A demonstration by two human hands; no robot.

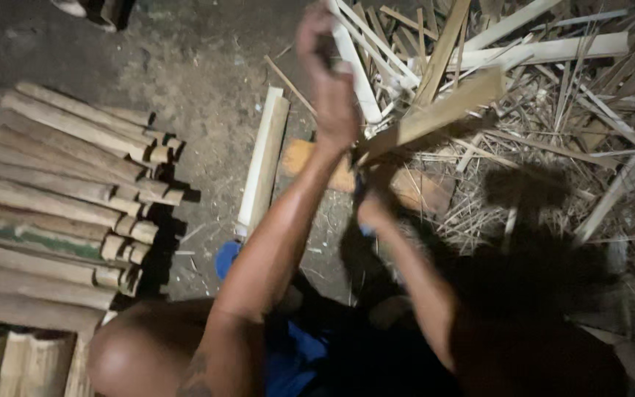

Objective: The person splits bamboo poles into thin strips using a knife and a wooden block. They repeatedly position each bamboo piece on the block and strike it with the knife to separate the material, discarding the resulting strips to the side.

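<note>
My left hand (330, 88) is raised above the work with its fingers curled round a dark handle; the rest of that tool cannot be made out. Below it a pale bamboo slat (435, 114) slants up to the right. Its lower end rests over an orange-brown wooden block (299, 156). My right hand (373, 208) sits in shadow at the slat's lower end and appears to grip it. A short half-round bamboo piece (262, 165) lies just left of the block.
A stack of split bamboo lengths (53, 198) fills the left side. A loose heap of thin strips and shavings (553, 95) covers the upper right. A blue object (225, 257) lies on the dirt ground (207, 81) near my knee (141, 353).
</note>
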